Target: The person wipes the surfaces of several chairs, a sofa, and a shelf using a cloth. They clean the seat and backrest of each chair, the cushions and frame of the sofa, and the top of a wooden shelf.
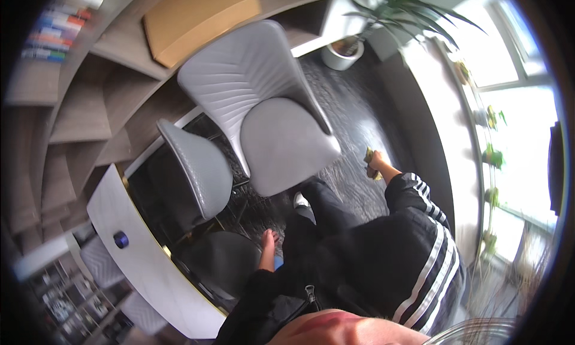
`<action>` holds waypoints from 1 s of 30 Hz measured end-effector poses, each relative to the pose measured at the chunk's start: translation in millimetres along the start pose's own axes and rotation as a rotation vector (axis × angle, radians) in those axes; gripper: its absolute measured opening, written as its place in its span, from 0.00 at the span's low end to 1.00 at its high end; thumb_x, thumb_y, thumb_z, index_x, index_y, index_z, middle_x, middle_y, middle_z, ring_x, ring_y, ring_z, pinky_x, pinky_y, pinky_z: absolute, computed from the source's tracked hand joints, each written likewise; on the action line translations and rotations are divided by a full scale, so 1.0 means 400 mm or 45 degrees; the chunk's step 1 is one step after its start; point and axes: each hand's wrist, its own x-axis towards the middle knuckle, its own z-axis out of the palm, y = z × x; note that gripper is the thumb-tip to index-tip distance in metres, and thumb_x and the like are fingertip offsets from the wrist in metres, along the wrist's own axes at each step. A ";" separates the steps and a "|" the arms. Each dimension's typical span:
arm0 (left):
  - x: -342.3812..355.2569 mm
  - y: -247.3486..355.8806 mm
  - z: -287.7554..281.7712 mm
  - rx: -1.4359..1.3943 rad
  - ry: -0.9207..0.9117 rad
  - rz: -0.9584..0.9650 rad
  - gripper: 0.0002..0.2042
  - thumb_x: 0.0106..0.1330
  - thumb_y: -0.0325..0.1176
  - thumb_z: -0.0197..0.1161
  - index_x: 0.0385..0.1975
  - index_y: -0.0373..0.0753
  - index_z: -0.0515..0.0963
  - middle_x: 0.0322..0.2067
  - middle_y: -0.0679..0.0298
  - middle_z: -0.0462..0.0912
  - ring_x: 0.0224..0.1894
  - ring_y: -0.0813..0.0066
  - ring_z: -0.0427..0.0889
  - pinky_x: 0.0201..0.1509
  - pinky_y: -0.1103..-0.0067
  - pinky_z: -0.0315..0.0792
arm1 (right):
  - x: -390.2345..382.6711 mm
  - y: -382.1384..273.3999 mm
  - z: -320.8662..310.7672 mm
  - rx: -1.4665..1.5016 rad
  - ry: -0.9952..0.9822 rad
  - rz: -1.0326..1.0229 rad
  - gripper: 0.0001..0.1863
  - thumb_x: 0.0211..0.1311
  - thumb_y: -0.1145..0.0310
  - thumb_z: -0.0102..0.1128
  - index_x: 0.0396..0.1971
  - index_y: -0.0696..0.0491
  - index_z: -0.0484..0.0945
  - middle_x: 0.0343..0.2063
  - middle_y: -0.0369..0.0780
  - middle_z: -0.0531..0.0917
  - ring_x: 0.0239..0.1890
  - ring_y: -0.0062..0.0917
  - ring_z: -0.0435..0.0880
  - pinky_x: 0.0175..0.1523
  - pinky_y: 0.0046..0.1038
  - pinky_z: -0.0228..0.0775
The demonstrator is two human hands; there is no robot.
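My right hand [377, 160] is closed on a crumpled yellow-brown cloth [369, 163], held out over the dark floor to the right of a grey padded chair [287, 144]. My left hand [270, 242] hangs low beside my leg, its fingers loosely apart and nothing in them. Nearest to it is the dark seat of another chair [224, 261]. A second grey chair [200, 168] stands between the padded one and the table, its back turned toward me.
A white marble-look table [144, 258] with a small dark blue round object [121, 239] lies to the left. Wooden shelves [84, 114] curve behind, bearing a brown cardboard box [200, 18]. A potted plant [342, 54] stands at the far end, and a long sill [446, 123] runs along the right.
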 end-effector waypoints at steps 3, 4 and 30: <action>-0.062 0.083 -0.018 0.215 -0.128 0.114 0.16 0.71 0.47 0.51 0.50 0.45 0.74 0.43 0.63 0.82 0.36 0.70 0.81 0.35 0.70 0.75 | -0.263 0.141 0.075 0.221 -0.113 0.159 0.23 0.44 0.57 0.73 0.40 0.54 0.84 0.41 0.47 0.87 0.47 0.39 0.87 0.49 0.37 0.79; -0.063 0.130 -0.017 0.202 -0.225 0.165 0.09 0.71 0.43 0.51 0.38 0.48 0.75 0.30 0.68 0.78 0.25 0.78 0.76 0.23 0.80 0.67 | -0.334 0.189 0.095 0.313 -0.043 0.151 0.27 0.43 0.56 0.73 0.44 0.53 0.81 0.43 0.48 0.86 0.49 0.40 0.85 0.52 0.37 0.78; -1.274 0.440 1.005 0.813 -1.695 1.936 0.14 0.71 0.27 0.61 0.55 0.34 0.77 0.45 0.60 0.86 0.48 0.78 0.82 0.53 0.78 0.75 | -0.941 0.389 -0.320 2.405 1.173 -0.823 0.44 0.61 0.63 0.70 0.71 0.52 0.54 0.62 0.44 0.71 0.67 0.30 0.68 0.71 0.36 0.58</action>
